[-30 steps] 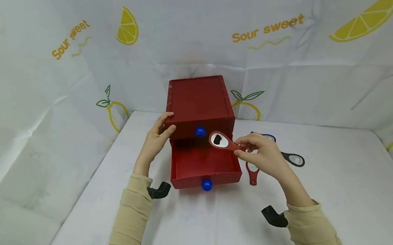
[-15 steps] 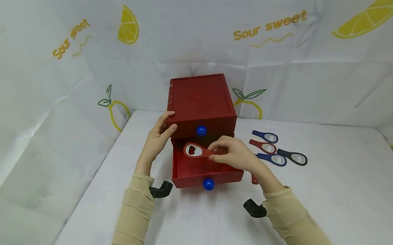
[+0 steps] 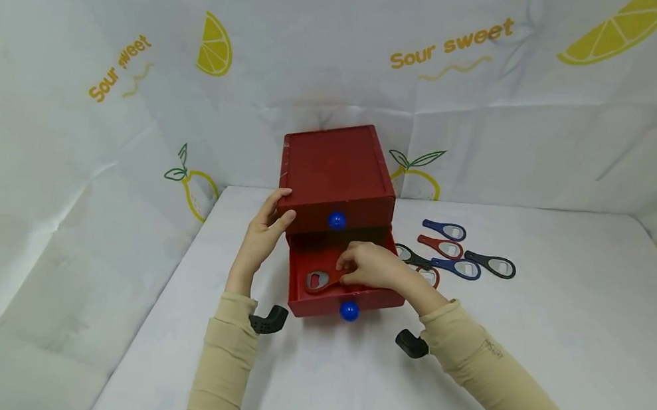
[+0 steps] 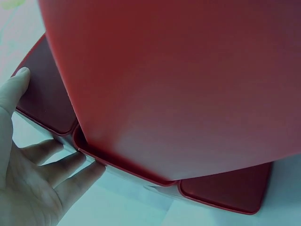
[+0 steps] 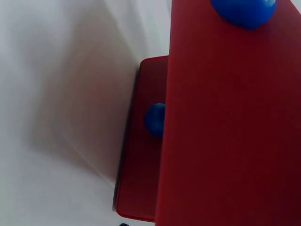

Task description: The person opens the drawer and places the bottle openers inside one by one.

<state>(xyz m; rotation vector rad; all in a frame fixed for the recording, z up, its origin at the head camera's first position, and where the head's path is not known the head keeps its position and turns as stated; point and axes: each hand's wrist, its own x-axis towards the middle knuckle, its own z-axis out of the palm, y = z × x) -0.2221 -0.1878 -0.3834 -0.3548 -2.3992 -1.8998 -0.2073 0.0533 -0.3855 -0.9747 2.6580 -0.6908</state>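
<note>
My left hand (image 3: 258,244) grips the front left corner of the red drawer cabinet (image 3: 332,165), thumb on the front face. The left wrist view shows the left hand (image 4: 28,183) with its other fingers along the cabinet's edge. My right hand (image 3: 379,267) is inside the pulled-out lower drawer (image 3: 317,308). It pinches the handle of a red bottle opener (image 3: 323,277), whose metal head points left, low over the drawer floor. That handle is mostly hidden by the fingers. In the right wrist view, the drawer front (image 5: 235,132) blocks the right hand.
Several bottle openers lie on the white table right of the cabinet, among them a black one (image 3: 499,266), a blue one (image 3: 445,230) and a red one (image 3: 441,246). Blue knobs (image 3: 337,220) mark both drawers. A lemon-print sheet (image 3: 297,48) hangs behind.
The right hand has carried the red bottle opener left and down, from above the drawer's right side to inside it. The left hand has stayed on the cabinet corner.
</note>
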